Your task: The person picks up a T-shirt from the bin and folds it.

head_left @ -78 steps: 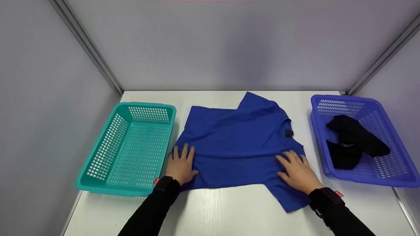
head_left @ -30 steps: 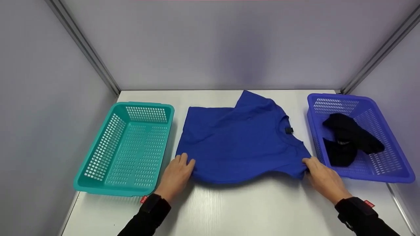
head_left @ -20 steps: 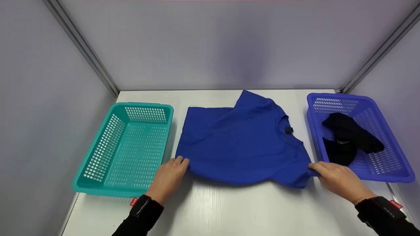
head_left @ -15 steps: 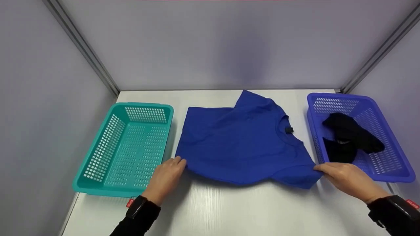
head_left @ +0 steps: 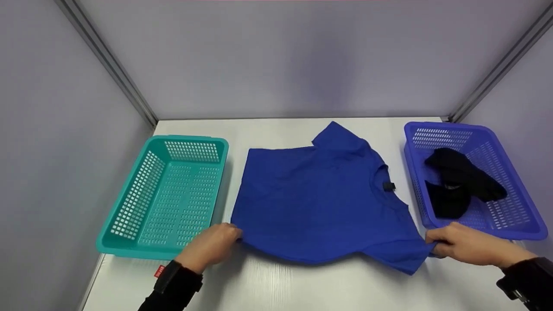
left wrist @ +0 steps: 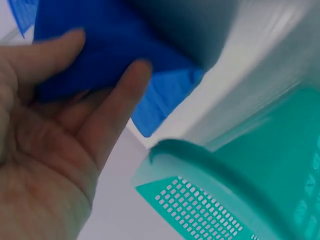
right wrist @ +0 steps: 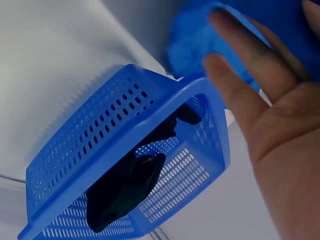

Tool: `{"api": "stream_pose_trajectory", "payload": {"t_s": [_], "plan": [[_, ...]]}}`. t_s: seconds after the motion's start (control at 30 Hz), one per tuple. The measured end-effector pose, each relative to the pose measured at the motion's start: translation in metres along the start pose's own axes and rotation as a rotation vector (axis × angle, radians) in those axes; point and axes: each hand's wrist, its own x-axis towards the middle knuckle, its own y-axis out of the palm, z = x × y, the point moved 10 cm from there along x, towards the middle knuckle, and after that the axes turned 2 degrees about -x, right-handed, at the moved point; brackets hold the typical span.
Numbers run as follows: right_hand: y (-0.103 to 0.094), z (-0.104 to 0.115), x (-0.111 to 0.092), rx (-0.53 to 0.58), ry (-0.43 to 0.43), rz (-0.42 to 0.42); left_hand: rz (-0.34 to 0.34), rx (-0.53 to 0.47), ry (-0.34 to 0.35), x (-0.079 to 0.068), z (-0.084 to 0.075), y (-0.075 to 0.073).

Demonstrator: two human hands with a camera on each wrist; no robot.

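Left hand [head_left: 211, 245] pinches blue T-shirt [head_left: 311, 203] at hem corner, beside teal basket [head_left: 142, 251]; right hand [head_left: 473, 245] pinches its near sleeve [head_left: 402, 255], by purple basket [head_left: 503, 233] holding black cloth [head_left: 468, 176].

The left hand [head_left: 211, 246] hides a corner of the blue shirt [head_left: 311, 203]. The red tag [head_left: 159, 271] behind it has letters too small for reading. Behind the right hand [head_left: 468, 245], the picture's edge cuts the sleeve [head_left: 533, 280].

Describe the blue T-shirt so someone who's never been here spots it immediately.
On the white table, look between the teal basket on the left and the purple basket on the right. The blue T-shirt lies there, left hand gripping its hem, right hand its sleeve. Unlike the black cloth, it's spread out and has a black neck tag.
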Motion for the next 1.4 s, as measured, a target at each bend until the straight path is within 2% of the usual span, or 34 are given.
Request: {"api": "stream_pose_trajectory", "payload": {"t_s": [0.07, 0.17, 0.23, 0.37, 0.47, 0.67, 0.8, 1.0, 1.13, 1.23, 1.4], "plan": [[0.001, 0.001, 0.006, -0.011, 0.000, 0.004, 0.026, -0.017, -0.004, 0.003, 0.000, 0.003], [-0.004, 0.000, 0.017, -0.064, 0.014, -0.023, 0.004, -0.021, -0.019, 0.011, 0.001, 0.001], [-0.011, -0.003, 0.024, -0.133, 0.044, -0.067, -0.042, -0.010, -0.057, 0.018, 0.004, -0.005], [-0.031, -0.012, 0.036, -0.269, 0.153, -0.171, -0.128, 0.015, -0.184, 0.031, 0.015, -0.018], [-0.046, -0.019, 0.041, -0.334, 0.234, -0.258, -0.166, 0.059, -0.244, 0.040, 0.021, -0.026], [-0.069, -0.039, 0.043, -0.357, 0.360, -0.364, -0.164, 0.132, -0.353, 0.054, 0.037, -0.028], [-0.081, -0.048, 0.044, -0.376, 0.416, -0.429, -0.172, 0.155, -0.412, 0.059, 0.046, -0.029], [-0.089, -0.052, 0.049, -0.418, 0.442, -0.526, -0.179, 0.175, -0.474, 0.067, 0.054, -0.030], [-0.091, -0.051, 0.055, -0.450, 0.445, -0.589, -0.219, 0.220, -0.483, 0.073, 0.052, -0.033], [-0.090, -0.054, 0.061, -0.465, 0.478, -0.611, -0.225, 0.245, -0.501, 0.079, 0.052, -0.030], [-0.088, -0.061, 0.074, -0.495, 0.555, -0.620, -0.145, 0.259, -0.590, 0.090, 0.060, -0.018]]}}
